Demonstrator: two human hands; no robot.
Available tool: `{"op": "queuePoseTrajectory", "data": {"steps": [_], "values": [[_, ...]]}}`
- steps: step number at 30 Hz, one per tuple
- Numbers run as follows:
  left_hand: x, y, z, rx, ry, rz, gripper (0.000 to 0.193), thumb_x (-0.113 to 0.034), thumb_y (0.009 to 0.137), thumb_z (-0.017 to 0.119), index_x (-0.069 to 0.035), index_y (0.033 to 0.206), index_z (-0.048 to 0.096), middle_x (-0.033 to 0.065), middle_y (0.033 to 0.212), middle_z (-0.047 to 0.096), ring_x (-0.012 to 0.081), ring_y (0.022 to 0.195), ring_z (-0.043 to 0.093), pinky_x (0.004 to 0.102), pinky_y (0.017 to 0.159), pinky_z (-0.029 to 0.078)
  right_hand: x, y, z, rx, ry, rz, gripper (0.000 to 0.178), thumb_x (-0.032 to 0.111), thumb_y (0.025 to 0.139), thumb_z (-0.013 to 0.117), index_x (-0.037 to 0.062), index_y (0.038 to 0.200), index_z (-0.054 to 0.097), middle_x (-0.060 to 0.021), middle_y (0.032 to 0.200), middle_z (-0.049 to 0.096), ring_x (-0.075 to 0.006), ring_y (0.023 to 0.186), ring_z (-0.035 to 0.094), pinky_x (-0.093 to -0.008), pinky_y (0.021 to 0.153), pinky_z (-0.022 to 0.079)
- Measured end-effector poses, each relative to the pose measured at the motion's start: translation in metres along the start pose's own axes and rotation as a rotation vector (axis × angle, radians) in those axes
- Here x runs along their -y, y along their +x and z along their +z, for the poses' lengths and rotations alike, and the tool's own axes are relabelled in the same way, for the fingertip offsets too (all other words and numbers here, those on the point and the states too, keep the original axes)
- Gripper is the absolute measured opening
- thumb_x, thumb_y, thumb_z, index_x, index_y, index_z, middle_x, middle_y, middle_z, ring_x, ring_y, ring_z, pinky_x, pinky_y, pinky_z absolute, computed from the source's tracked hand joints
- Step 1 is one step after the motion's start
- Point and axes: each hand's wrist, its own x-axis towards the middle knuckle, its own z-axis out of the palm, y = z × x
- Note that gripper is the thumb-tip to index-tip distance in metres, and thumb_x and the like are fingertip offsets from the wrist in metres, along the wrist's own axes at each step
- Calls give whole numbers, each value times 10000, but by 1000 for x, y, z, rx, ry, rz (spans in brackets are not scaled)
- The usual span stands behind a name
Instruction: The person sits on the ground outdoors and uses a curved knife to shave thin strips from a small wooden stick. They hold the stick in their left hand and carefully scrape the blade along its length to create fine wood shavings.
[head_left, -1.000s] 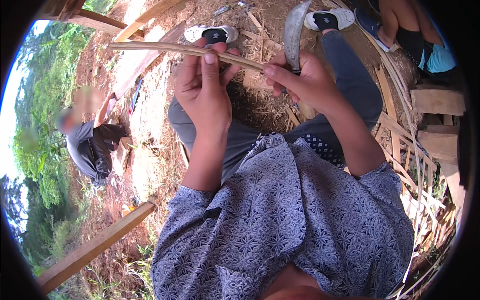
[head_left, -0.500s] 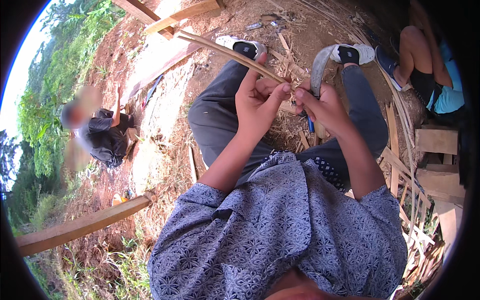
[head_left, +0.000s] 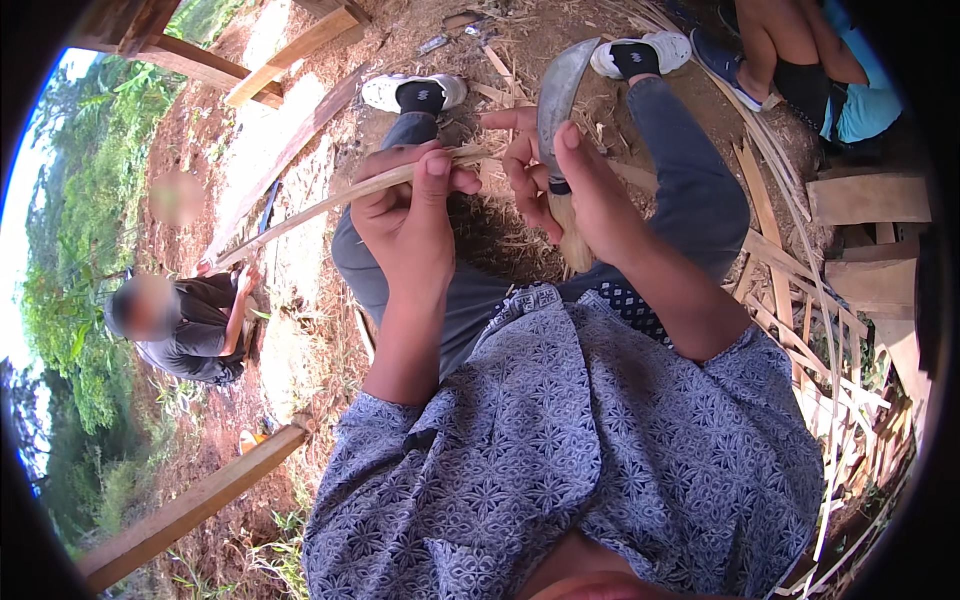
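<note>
My left hand (head_left: 408, 205) is closed on a thin split-bamboo strip (head_left: 318, 208), thumb pressed over it. One end of the strip slants out to the left and the short end points toward my other hand. In my right hand (head_left: 590, 195) is a curved knife, sickle-like, its grey blade (head_left: 563, 95) pointing up and away from me. Its pale wooden handle (head_left: 570, 232) shows below the palm. The fingers of that hand are loosely curled around it, with the index finger stretched toward the strip's short end. Both hands are above the ground between my bent legs.
Shavings and bamboo scraps (head_left: 770, 200) litter the ground. Wooden beams (head_left: 195, 500) stand at lower left and upper left. A person (head_left: 195, 325) crouches at left; another person (head_left: 865, 105) sits at upper right beside wooden blocks (head_left: 870, 198). Long strips (head_left: 825, 400) lie along the right.
My hands have moved apart, the left one going left. The strip has swung so its long end points lower left. My right fingers have loosened, and more of the knife handle shows.
</note>
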Motion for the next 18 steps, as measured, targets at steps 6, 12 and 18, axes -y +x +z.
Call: {"op": "queuePoseTrajectory", "data": {"steps": [6, 12, 18], "values": [[-1, -1, 7, -79, -84, 67, 125, -50, 975, 668, 34, 1043, 605, 128, 861, 661, 197, 713, 696, 280, 652, 577, -16, -21, 26, 52, 102, -2, 499, 513, 1080, 323, 75, 1318, 325, -78, 896, 508, -100, 574, 480, -211, 456, 392], [2, -4, 3, -82, 116, 190, 125, -42, 965, 679, 24, 1041, 604, 132, 896, 663, 184, 719, 694, 267, 660, 565, -10, -23, 34, 65, 135, -63, 301, 358, 1102, 363, 101, 1256, 336, -83, 858, 515, -92, 564, 479, -210, 469, 395], [-1, -1, 1, -39, 216, 280, 115, -58, 973, 666, 17, 1017, 590, 140, 869, 664, 181, 706, 679, 265, 650, 548, -9, -25, 41, 77, 98, -67, 247, 313, 1113, 355, 101, 1239, 343, -69, 832, 509, -81, 557, 468, -209, 467, 385]]}}
